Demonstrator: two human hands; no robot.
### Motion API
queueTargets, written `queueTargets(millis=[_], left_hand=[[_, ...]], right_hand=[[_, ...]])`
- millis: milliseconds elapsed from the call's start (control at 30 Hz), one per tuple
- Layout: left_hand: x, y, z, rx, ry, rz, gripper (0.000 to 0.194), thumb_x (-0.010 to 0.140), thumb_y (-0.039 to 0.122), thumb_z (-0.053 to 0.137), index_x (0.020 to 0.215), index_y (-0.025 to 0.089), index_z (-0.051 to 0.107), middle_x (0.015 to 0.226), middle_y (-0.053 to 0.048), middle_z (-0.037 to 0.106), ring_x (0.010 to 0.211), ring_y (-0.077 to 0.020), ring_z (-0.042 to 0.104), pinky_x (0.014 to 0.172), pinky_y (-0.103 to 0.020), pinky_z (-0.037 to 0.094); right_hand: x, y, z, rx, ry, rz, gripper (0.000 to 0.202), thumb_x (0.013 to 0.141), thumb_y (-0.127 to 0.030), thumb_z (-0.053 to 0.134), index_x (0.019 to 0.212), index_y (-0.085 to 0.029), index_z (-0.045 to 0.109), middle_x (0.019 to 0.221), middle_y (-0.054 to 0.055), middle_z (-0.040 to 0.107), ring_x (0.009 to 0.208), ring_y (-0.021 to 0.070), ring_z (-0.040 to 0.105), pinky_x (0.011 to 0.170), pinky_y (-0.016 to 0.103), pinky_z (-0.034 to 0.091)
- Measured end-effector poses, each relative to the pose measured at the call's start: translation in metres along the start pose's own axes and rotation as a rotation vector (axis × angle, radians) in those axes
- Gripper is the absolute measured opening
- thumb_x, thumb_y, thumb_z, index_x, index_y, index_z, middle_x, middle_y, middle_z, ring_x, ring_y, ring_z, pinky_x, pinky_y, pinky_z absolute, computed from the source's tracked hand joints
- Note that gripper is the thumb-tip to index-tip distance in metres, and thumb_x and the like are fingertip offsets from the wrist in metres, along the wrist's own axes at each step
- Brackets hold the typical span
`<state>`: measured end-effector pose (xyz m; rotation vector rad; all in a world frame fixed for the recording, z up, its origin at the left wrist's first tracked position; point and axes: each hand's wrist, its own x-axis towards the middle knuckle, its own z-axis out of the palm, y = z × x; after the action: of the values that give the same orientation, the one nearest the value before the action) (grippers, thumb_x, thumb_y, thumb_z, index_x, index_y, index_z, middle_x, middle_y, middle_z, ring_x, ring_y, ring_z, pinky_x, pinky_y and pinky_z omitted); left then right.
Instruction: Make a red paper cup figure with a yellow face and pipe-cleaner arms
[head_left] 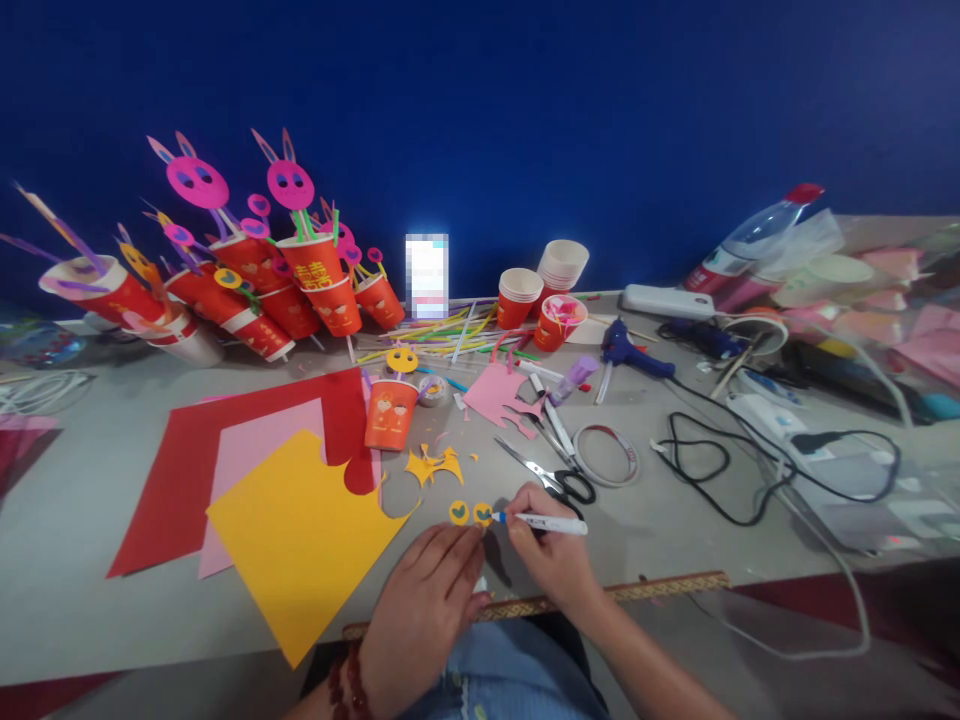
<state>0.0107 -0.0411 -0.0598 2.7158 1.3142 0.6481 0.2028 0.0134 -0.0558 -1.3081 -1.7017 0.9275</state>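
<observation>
My right hand grips a white marker, its blue tip at the right one of two small yellow paper discs. That right disc and the left disc each bear a green-blue heart shape. My left hand lies flat with fingers stretched out, fingertips by the right disc's lower edge. Close to them are yellow paper scraps and black-handled scissors. Left of the hands, a cut-out yellow sheet overlaps pink and red sheets. A red paper cup with a yellow face figure stands behind.
Decorated red cups lean at the back left. Straws, more paper cups and a pink sheet lie mid-table. Toward the right are a tape roll, a blue glue gun, cables and a bottle.
</observation>
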Motion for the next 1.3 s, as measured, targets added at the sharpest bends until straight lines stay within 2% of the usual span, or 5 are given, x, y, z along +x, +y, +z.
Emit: queueTargets(millis=[333, 533, 700, 967, 1300], left_hand=[[-0.002, 0.000, 0.002, -0.020, -0.021, -0.013, 0.037, 0.102, 0.034, 0.044, 0.131, 0.017, 0.060, 0.130, -0.008, 0.069, 0.117, -0.0229, 0.063, 0.102, -0.041, 0.050], [0.000, -0.002, 0.000, 0.005, 0.021, 0.013, 0.036, 0.103, 0.032, 0.044, 0.128, 0.015, 0.062, 0.130, -0.007, 0.070, 0.114, -0.0235, 0.065, 0.100, -0.040, 0.052], [0.000, -0.002, -0.007, -0.064, 0.079, -0.004, 0.032, 0.103, 0.028, 0.041, 0.121, 0.014, 0.063, 0.122, -0.009, 0.072, 0.112, -0.0232, 0.064, 0.097, -0.040, 0.054], [-0.003, 0.000, -0.009, -0.230, 0.209, -0.147, 0.021, 0.102, 0.027, 0.042, 0.101, 0.019, 0.061, 0.094, -0.007, 0.070, 0.095, -0.0214, 0.065, 0.092, -0.038, 0.054], [0.004, 0.010, -0.011, -0.255, 0.140, -0.075, 0.023, 0.103, 0.028, 0.039, 0.095, 0.018, 0.058, 0.086, -0.007, 0.066, 0.090, -0.0225, 0.062, 0.092, -0.042, 0.053]], right_hand=[[-0.002, 0.000, -0.001, 0.048, 0.025, -0.019, 0.015, 0.085, -0.021, 0.051, 0.071, -0.022, 0.054, 0.055, -0.004, 0.053, 0.046, 0.0123, 0.046, 0.046, 0.023, 0.037], [-0.008, 0.000, -0.001, 0.196, 0.165, -0.063, 0.004, 0.092, -0.022, 0.054, 0.088, -0.023, 0.056, 0.062, -0.003, 0.064, 0.048, 0.0136, 0.057, 0.047, 0.022, 0.044], [-0.014, 0.000, -0.003, 0.284, 0.236, -0.091, 0.009, 0.093, -0.025, 0.058, 0.084, -0.023, 0.057, 0.061, -0.002, 0.063, 0.050, 0.0142, 0.057, 0.048, 0.024, 0.045], [-0.039, -0.006, 0.005, 0.650, 0.093, 0.121, 0.022, 0.091, -0.037, 0.064, 0.078, -0.021, 0.057, 0.060, -0.003, 0.058, 0.044, 0.0105, 0.052, 0.045, 0.021, 0.039], [-0.049, -0.013, 0.009, 0.734, -0.003, 0.161, 0.024, 0.091, -0.038, 0.066, 0.077, -0.020, 0.056, 0.057, -0.005, 0.054, 0.046, 0.0091, 0.046, 0.048, 0.021, 0.035]])
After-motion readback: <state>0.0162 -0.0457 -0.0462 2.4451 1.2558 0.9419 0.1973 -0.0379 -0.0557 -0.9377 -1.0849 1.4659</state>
